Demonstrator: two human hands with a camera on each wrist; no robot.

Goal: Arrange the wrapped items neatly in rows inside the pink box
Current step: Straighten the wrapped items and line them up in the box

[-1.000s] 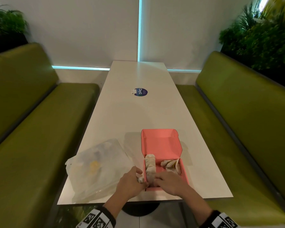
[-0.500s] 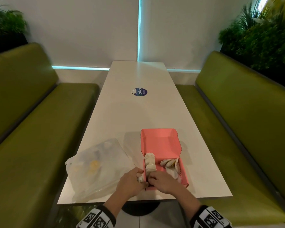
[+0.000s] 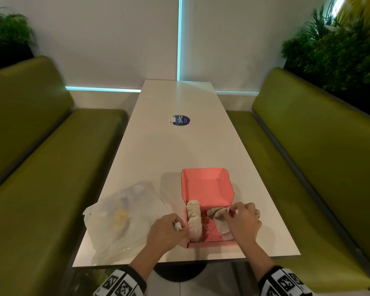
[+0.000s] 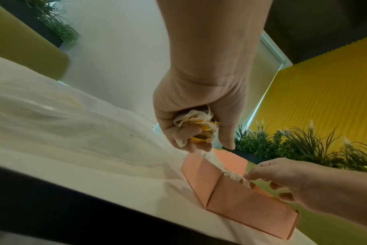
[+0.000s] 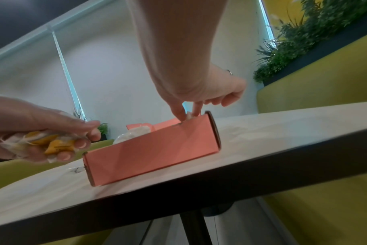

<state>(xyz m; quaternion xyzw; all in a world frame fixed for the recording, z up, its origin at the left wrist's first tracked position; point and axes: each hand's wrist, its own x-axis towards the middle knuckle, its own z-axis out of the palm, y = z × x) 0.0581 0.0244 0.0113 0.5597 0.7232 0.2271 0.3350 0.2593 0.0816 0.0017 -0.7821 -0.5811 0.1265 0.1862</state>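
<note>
Pink box (image 3: 207,189) between hands: left (image 3: 166,232) grips wrappers, right (image 3: 242,223) pinches inside

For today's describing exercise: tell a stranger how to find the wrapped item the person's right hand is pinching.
Start at the long white table between the green benches, then find the open pink box near its front edge. Along the box's left wall runs a tidy row of wrapped items. The one you want lies loose and crumpled on the right side, pinched by the right hand.
</note>
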